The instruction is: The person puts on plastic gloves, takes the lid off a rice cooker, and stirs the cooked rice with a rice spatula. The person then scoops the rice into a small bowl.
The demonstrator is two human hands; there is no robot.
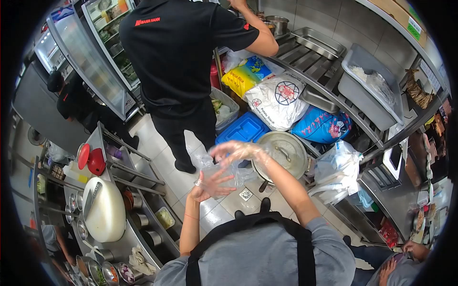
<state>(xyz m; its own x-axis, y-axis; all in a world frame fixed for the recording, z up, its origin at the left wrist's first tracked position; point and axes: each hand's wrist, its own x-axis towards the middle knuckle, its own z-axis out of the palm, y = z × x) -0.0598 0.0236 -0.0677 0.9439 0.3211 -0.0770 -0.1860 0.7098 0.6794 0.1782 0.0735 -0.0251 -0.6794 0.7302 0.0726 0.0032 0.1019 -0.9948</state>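
My left hand [210, 185] is held out over the floor with its fingers spread. Thin clear plastic [243, 177], which looks like a disposable glove, lies around and beside those fingers. Just above it my right hand [238, 151] bends toward the left one, its fingers curved and smeared by motion. A glossy film shows at the right wrist, and more clear plastic hangs at the right fingertips. Whether those fingers grip the plastic I cannot make out. Beyond the right forearm stands a large lidded pot [281, 155], with a blue plastic container [242, 129] behind it.
A co-worker in black [176, 57] stands directly ahead. Under the slatted steel rack [305, 62] sit a potato starch sack [276, 102] and a blue sack [320, 125]. Plastic bags [338, 167] hang at right. To the left, a steel counter bears a round white chopping block [107, 209] with a cleaver.
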